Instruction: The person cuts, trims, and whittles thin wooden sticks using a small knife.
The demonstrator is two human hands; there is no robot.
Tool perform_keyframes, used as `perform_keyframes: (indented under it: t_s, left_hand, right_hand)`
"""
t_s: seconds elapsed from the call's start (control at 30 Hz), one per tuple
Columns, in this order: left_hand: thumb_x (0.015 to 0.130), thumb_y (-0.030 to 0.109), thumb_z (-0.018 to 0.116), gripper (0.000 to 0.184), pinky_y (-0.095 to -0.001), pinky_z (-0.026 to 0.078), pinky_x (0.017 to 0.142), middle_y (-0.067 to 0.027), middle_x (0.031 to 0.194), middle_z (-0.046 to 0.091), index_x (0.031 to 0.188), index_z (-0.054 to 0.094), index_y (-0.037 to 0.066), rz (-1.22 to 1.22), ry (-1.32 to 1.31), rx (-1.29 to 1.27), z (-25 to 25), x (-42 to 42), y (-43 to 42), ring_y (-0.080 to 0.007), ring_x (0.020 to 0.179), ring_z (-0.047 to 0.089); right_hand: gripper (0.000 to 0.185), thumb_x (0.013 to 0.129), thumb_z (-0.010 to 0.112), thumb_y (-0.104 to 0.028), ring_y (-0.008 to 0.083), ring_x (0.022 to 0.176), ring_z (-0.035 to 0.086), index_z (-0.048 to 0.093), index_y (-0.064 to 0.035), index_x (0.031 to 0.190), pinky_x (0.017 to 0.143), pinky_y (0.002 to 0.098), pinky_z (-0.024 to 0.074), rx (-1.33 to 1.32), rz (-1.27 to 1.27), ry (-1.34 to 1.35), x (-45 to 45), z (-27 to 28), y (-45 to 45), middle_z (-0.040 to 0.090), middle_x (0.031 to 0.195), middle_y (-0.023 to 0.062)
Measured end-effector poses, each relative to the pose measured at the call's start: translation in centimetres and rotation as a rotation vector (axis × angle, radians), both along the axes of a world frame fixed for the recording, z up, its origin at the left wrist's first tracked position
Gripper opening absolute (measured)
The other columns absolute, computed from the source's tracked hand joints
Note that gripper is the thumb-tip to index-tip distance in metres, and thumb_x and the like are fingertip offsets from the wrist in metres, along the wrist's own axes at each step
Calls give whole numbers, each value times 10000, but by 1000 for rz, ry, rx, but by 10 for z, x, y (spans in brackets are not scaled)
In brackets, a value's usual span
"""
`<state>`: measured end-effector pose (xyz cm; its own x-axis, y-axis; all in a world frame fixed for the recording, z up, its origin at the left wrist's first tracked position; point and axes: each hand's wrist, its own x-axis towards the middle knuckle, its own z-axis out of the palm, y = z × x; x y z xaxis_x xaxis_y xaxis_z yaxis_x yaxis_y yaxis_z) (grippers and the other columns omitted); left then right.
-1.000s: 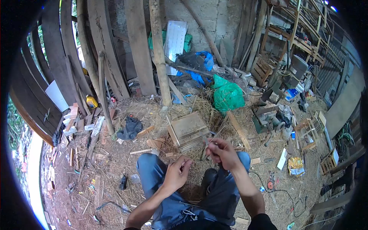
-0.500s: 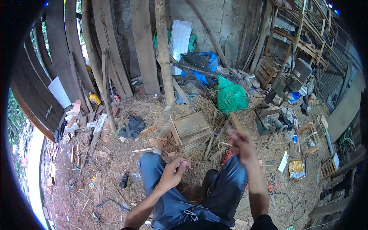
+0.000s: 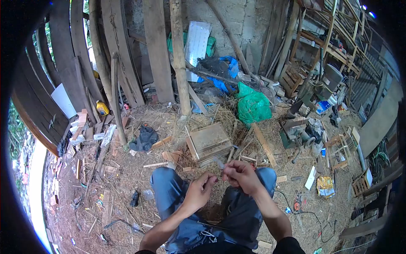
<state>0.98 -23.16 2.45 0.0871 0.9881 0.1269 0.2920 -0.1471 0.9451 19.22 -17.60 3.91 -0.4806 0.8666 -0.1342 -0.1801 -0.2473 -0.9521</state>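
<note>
My left hand (image 3: 199, 193) is above my left knee, thumb and fingers pinched together on something small and dark reddish that I cannot make out. Close to its right, my right hand (image 3: 242, 175) has its fingers closed round a small pale, translucent piece (image 3: 219, 163) that sticks out to the upper left. The two hands nearly meet over the gap between my knees. Just beyond them a wooden box-like block (image 3: 208, 142) lies on the straw-strewn ground.
A green sack (image 3: 253, 106) and blue sheeting (image 3: 230, 67) lie ahead. At the right stand a green metal machine (image 3: 294, 134) and a small wooden frame (image 3: 338, 148). Black cloth (image 3: 144, 139) lies at the left, near a yellow bottle (image 3: 102, 108). Wood scraps cover the ground.
My right hand swung out to the right over my knee, then came back beside my left hand. My left hand has moved slightly to the right.
</note>
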Motion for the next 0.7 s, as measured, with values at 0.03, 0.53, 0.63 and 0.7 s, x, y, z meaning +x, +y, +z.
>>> perform_keyframes:
  t_s: [0.03,0.53,0.63,0.7]
  left_hand:
    - [923,107,507,136,-280,449,669,-116,820,635,966,563,-9,1,-2,-3,-1,1,-1,-145,741,600]
    - [942,120,476,143,-268,437,755,-69,843,617,947,560,4,-164,-60,-78,-1,-7,1,-120,809,570]
    - [940,126,480,147,-275,438,738,-73,846,619,947,559,2,-153,-71,-80,-7,-11,1,-123,803,567]
    - [941,124,480,145,-264,429,714,-56,820,599,942,556,1,-162,26,-71,-14,-22,-6,-115,773,543]
  right_hand:
    - [139,891,588,-131,35,477,418,598,-5,949,424,183,307,3,-4,26,-2,-4,-1,609,695,16]
    - [107,891,570,-99,43,455,391,593,-7,841,397,195,287,-24,-152,-13,31,5,26,580,674,24]
    - [79,874,531,-40,38,462,400,603,-12,859,399,187,287,33,-247,-73,39,-14,40,586,691,25]
    - [125,845,501,-1,35,476,413,613,-27,892,402,179,286,103,-471,-95,68,-9,51,593,712,24]
